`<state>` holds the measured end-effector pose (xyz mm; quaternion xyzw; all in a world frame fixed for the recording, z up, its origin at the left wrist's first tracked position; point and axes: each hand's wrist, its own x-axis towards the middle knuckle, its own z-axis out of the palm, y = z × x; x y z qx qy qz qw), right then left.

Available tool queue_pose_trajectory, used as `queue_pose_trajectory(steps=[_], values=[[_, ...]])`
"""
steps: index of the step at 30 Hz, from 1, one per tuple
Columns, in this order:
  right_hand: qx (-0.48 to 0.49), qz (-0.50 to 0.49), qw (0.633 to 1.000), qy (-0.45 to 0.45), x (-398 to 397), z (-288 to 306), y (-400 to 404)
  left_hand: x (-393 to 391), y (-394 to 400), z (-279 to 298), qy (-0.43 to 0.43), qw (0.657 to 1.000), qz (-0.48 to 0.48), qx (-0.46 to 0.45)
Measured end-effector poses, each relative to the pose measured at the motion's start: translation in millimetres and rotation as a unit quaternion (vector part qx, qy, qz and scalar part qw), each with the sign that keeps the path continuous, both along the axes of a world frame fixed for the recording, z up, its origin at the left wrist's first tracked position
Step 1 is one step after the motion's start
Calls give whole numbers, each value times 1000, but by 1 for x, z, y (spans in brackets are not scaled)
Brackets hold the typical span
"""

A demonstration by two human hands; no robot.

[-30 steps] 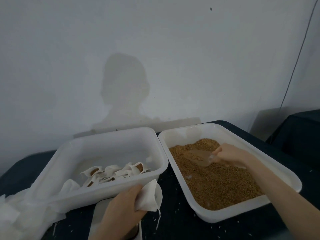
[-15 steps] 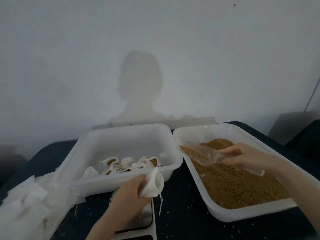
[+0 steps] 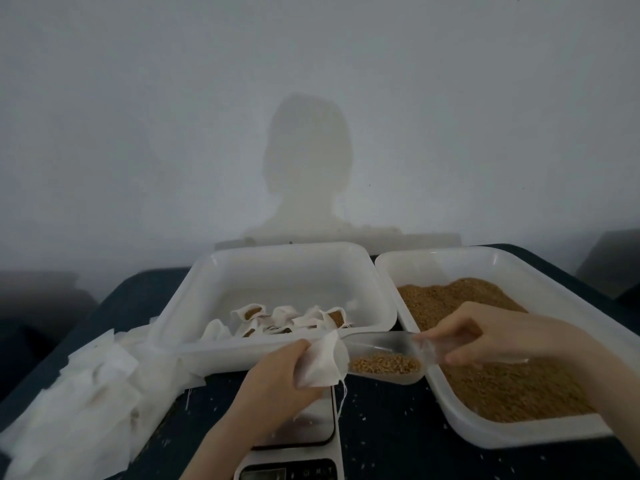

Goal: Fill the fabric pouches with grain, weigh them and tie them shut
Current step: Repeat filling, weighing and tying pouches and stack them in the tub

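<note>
My left hand (image 3: 277,374) grips a white fabric pouch (image 3: 320,365) above the scale (image 3: 301,434), its mouth turned to the right. My right hand (image 3: 485,336) holds a clear plastic scoop (image 3: 384,356) by its handle. The scoop carries brown grain, and its tip is at the pouch's mouth. The right white tub (image 3: 519,431) holds a bed of brown grain (image 3: 502,386). Several filled pouches (image 3: 287,320) lie in the left white tub (image 3: 214,348).
A heap of flat white pouches (image 3: 76,403) lies at the left on the dark table (image 3: 388,424), which is sprinkled with stray grains. A pale wall rises right behind the tubs. The scale's display sits at the bottom edge.
My right hand lifted the scoop with grain out of the right tub and brought it left to the pouch's mouth. My left hand with the pouch stayed over the scale.
</note>
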<state>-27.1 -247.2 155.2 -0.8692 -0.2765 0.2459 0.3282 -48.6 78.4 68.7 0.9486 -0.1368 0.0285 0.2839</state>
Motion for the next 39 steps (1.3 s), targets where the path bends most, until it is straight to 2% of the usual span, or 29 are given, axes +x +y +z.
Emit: queue_pose_trajectory(steps=[5,10,19,24,26,28,30,35,37,39], values=[[-20,6,1000,-1,0,5,11,-1,-1,2,-46,997,-15,52],[-46,18,999,15,1,8,21,-1,-8,5,-24,994,-79,65],[-85,12,996,-8,0,18,43,3,-12,-7,11,995,-62,83],[-143,-12,987,-75,-2,36,59,6,-16,-14,-5,997,-42,61],[-204,-29,963,-175,-5,45,68,6,-18,-15,-6,999,-24,27],[-260,-42,915,-306,-8,52,79,7,-23,-15,-14,1000,-5,0],[-272,-34,877,-395,-9,57,89,7,-26,-15,-21,998,12,-50],[-325,12,783,-530,-17,65,105,6,-32,-14,-39,987,34,-155],[-359,24,744,-563,-24,70,113,6,-34,-14,-40,983,35,-178],[-392,32,720,-571,-30,73,118,7,-36,-15,-45,981,33,-186]])
